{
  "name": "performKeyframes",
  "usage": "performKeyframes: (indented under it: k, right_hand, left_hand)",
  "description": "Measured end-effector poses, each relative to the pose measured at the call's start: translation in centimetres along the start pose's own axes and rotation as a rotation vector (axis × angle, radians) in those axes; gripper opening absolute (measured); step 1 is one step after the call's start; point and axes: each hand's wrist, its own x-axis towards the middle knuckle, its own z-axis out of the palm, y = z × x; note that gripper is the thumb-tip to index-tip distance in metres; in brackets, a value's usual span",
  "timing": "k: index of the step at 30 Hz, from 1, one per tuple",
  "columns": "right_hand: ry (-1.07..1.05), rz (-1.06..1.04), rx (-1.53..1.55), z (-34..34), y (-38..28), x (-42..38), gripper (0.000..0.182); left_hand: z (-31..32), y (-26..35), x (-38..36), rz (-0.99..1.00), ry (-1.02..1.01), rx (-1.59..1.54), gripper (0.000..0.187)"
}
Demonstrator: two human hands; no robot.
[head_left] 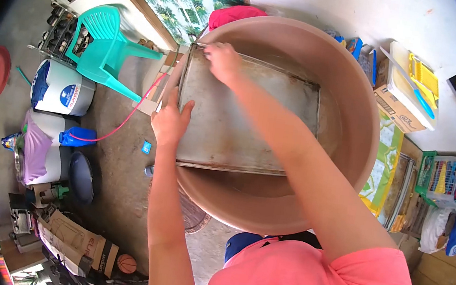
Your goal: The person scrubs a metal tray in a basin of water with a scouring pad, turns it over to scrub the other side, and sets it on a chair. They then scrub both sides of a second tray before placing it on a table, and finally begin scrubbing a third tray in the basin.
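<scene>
A large flat metal tray (242,116), stained and rusty at its edges, lies in a big round brown basin (362,119). My left hand (171,121) grips the tray's left edge, its thumb over the surface and its fingers at the rim. Near the tray's upper left corner, my right hand (222,62) is closed with its fingers curled down against the surface. What it holds, if anything, is too small and blurred to make out.
A green plastic chair (103,42) stands at the upper left. A pink hose (129,116) runs to a blue container (78,136). White machines and a dark basin (81,177) are at the left. At the right stand a cardboard box (394,109) and a green crate (426,172).
</scene>
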Motion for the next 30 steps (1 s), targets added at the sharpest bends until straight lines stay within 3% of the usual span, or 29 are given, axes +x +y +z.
performKeyframes:
  k: [4,5,6,9,13,16,19,23,30]
  right_hand:
    - [0.094,0.073,-0.142,-2.9,11.1,-6.7,0.018]
    - [0.06,0.195,-0.173,-5.6,12.2,-8.2,0.018]
    - [0.025,0.318,-0.203,-7.5,12.2,-9.3,0.018]
    - [0.085,0.418,-0.275,-7.3,12.8,-10.3,0.017]
    - [0.042,0.271,-0.167,-3.2,7.6,-7.2,0.015]
    - [0.017,0.299,-0.066,-4.1,5.2,-6.6,0.014]
    - [0.127,0.28,-0.209,-5.3,10.6,-9.6,0.013]
    - [0.067,0.434,-0.413,-9.9,19.7,-14.7,0.018]
    - [-0.112,0.547,-0.487,-13.5,21.1,-16.6,0.021]
  left_hand:
    - [0.4,-0.4,0.2,0.041,0.026,-0.005,0.064]
    - [0.6,-0.5,0.3,0.049,0.034,-0.008,0.063]
    - [0.7,-0.6,0.3,0.058,0.04,-0.009,0.063]
    - [1.1,-0.6,0.2,0.08,0.102,0.016,0.057]
    - [-0.2,0.4,-0.2,0.003,0.024,-0.021,0.058]
    - [0.2,0.0,-0.3,0.058,0.105,-0.054,0.059]
    - [0.3,0.0,-0.2,0.044,0.093,-0.041,0.061]
    - [0.7,-0.4,0.1,0.054,0.107,-0.029,0.061]
    - [0.2,0.3,-0.3,0.017,0.078,0.005,0.059]
